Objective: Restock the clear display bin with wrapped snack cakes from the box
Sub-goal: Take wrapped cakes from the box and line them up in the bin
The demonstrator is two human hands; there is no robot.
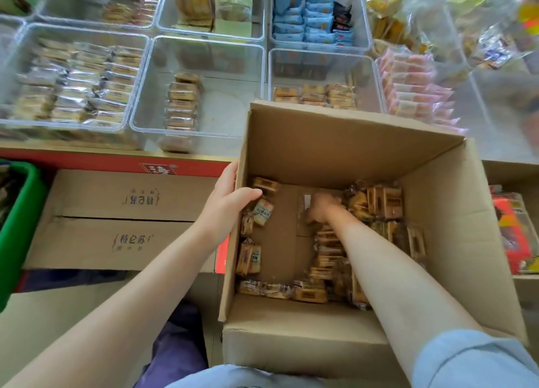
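An open cardboard box (pixel 326 142) stands in front of me with several wrapped snack cakes (pixel 385 202) scattered over its bottom. My left hand (pixel 226 202) grips the box's left wall, thumb inside and fingers outside. My right hand (pixel 322 208) reaches down to the box floor among the cakes; it is blurred, so whether its fingers hold a cake is unclear. Beyond the box, a clear display bin (pixel 233 58) holds one short row of the same brown wrapped cakes (pixel 182 105) at its left side.
More clear bins surround it: silver-wrapped snacks (pixel 75 81) on the left, brown cakes (pixel 315 94) behind the box, blue packs (pixel 303 17) farther back, pink packs (pixel 408 87) on the right. Closed cartons (pixel 116 221) and a green crate (pixel 20 227) sit lower left.
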